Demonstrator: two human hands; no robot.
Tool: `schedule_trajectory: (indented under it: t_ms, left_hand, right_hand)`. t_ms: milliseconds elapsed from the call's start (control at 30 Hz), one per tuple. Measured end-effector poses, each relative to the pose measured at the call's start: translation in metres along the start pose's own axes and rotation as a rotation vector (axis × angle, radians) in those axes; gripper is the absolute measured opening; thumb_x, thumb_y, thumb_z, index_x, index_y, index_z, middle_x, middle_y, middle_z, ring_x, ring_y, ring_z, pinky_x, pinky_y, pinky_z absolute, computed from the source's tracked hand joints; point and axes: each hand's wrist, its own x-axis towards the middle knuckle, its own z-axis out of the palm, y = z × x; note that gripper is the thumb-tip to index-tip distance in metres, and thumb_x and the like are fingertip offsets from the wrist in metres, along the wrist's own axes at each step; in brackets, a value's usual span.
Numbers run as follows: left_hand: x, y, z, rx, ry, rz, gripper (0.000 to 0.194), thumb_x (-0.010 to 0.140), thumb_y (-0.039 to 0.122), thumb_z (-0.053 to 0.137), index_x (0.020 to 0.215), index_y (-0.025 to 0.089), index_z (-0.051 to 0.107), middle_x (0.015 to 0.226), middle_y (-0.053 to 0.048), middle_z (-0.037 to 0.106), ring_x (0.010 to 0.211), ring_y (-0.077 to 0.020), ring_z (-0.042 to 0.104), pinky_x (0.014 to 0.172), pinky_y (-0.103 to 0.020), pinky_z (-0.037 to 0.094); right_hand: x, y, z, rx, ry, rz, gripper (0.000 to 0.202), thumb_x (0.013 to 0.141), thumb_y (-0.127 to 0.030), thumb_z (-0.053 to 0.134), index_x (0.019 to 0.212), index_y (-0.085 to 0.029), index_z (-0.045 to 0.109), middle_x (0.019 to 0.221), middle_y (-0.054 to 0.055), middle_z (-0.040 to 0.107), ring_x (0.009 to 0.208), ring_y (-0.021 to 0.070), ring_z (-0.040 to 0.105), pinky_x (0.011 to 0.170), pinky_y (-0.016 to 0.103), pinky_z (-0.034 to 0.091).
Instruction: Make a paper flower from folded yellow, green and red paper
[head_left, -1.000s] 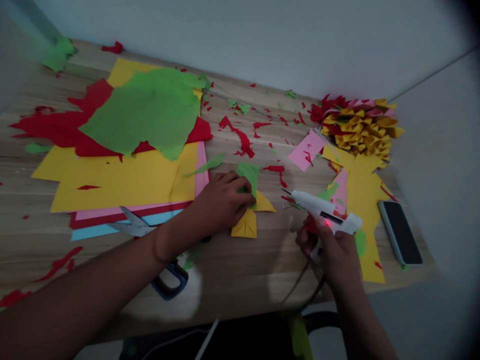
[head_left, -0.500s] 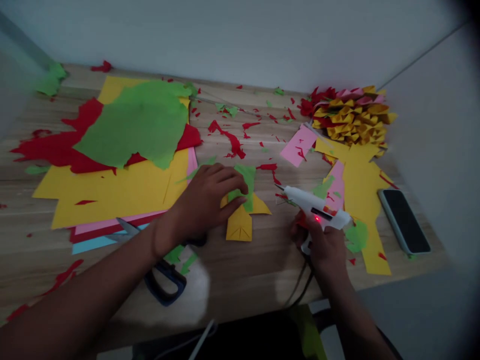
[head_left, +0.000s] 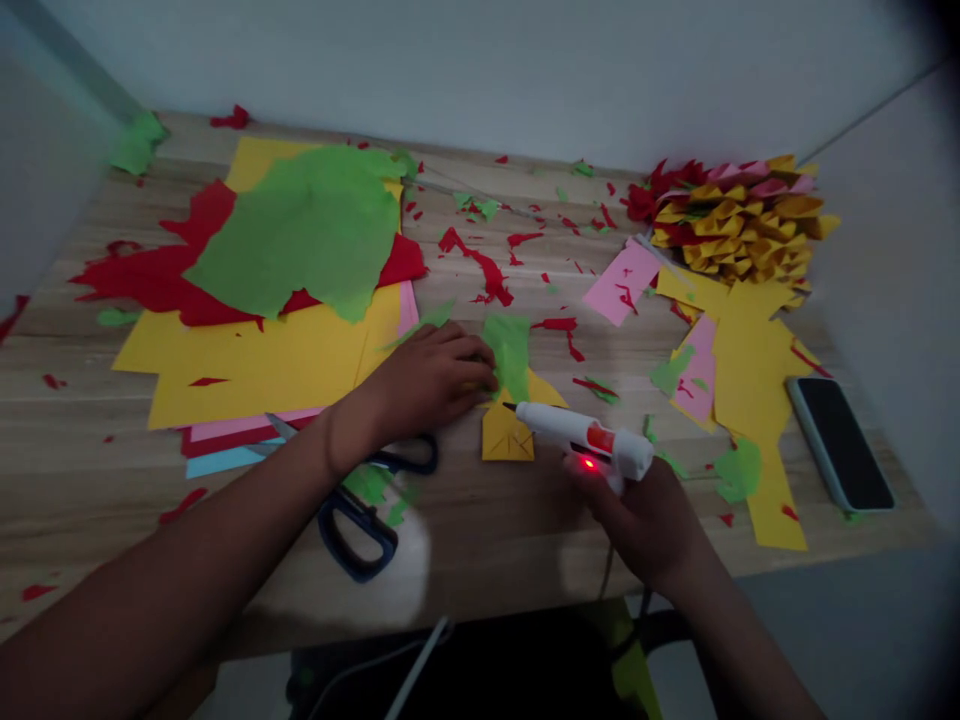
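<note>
My right hand (head_left: 641, 520) is wrapped around the handle of a white hot glue gun (head_left: 577, 430) with a lit red light. The dark nozzle is over a small folded yellow paper (head_left: 506, 438) with creases at its lower end. A green crepe paper strip (head_left: 507, 350) lies across the upper part of this paper. My left hand (head_left: 431, 385) has its fingers bent together at the folded paper's left side, gripping it there; the fingertips are partly hidden. Beneath my left forearm lie scissors (head_left: 360, 540) with dark blue handles, their blades partly covered.
At the left, green crepe paper (head_left: 300, 230) and red crepe paper (head_left: 135, 280) cover stacked yellow sheets (head_left: 255, 375). A bundle of folded yellow, pink and red pieces (head_left: 742, 230) stands at the back right. A phone (head_left: 840, 440) lies near the right edge. Red and green scraps are scattered about.
My right hand has brought the glue gun left, so its nozzle is now over the folded yellow paper. My left fingers have lowered and closed at the paper's left side. The view has shifted slightly.
</note>
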Motion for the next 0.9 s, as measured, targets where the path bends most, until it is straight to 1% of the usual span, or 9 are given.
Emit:
schedule_trajectory:
  t_ms: [167, 267, 400, 533, 700, 900]
  left_hand:
    - [0.000, 0.000, 0.002, -0.050, 0.047, 0.011, 0.020, 0.097, 0.027, 0.055, 0.097, 0.021, 0.074, 0.113, -0.004, 0.073, 0.108, -0.0209, 0.060, 0.093, -0.035, 0.042]
    - [-0.001, -0.002, 0.004, -0.056, 0.054, 0.008, 0.019, 0.096, 0.026, 0.056, 0.097, 0.021, 0.075, 0.112, -0.004, 0.073, 0.108, -0.0223, 0.060, 0.093, -0.036, 0.042]
    - [-0.001, -0.003, 0.005, -0.082, 0.046, -0.011, 0.017, 0.092, 0.024, 0.059, 0.096, 0.021, 0.075, 0.113, -0.003, 0.074, 0.106, -0.0230, 0.060, 0.093, -0.036, 0.041]
    - [-0.001, -0.004, 0.006, -0.091, 0.072, -0.022, 0.015, 0.091, 0.024, 0.061, 0.096, 0.022, 0.076, 0.112, -0.002, 0.074, 0.107, -0.0230, 0.060, 0.094, -0.037, 0.042]
    - [-0.001, -0.006, 0.007, -0.108, 0.085, -0.007, 0.016, 0.091, 0.022, 0.061, 0.096, 0.022, 0.076, 0.111, -0.001, 0.075, 0.105, -0.0226, 0.061, 0.093, -0.037, 0.043]
    - [-0.002, -0.006, 0.008, -0.111, 0.094, 0.001, 0.017, 0.092, 0.022, 0.060, 0.096, 0.022, 0.077, 0.110, -0.002, 0.075, 0.105, -0.0224, 0.061, 0.091, -0.037, 0.043]
  right_hand:
    - [0.008, -0.008, 0.006, -0.074, -0.010, -0.017, 0.038, 0.089, -0.050, 0.054, 0.087, -0.018, 0.073, 0.065, 0.005, 0.071, 0.058, 0.0213, 0.065, 0.054, 0.030, 0.045]
    - [0.010, -0.013, 0.007, -0.102, 0.001, -0.022, 0.039, 0.088, -0.051, 0.053, 0.091, -0.017, 0.073, 0.069, 0.006, 0.072, 0.059, 0.0214, 0.065, 0.052, 0.029, 0.043]
    - [0.015, -0.020, 0.009, -0.176, -0.010, -0.017, 0.039, 0.088, -0.052, 0.052, 0.085, -0.018, 0.072, 0.068, 0.006, 0.070, 0.059, 0.0211, 0.065, 0.052, 0.028, 0.041]
    - [0.020, -0.025, 0.010, -0.236, -0.013, -0.051, 0.041, 0.090, -0.052, 0.050, 0.085, -0.018, 0.072, 0.068, 0.007, 0.071, 0.062, 0.0225, 0.066, 0.054, 0.029, 0.041]
    - [0.024, -0.029, 0.010, -0.314, -0.033, -0.080, 0.045, 0.092, -0.053, 0.045, 0.078, -0.019, 0.071, 0.060, 0.007, 0.068, 0.057, 0.0228, 0.065, 0.053, 0.030, 0.039]
    - [0.024, -0.031, 0.009, -0.399, -0.025, -0.059, 0.048, 0.092, -0.057, 0.044, 0.085, -0.018, 0.072, 0.070, 0.012, 0.074, 0.067, 0.0285, 0.070, 0.054, 0.033, 0.039]
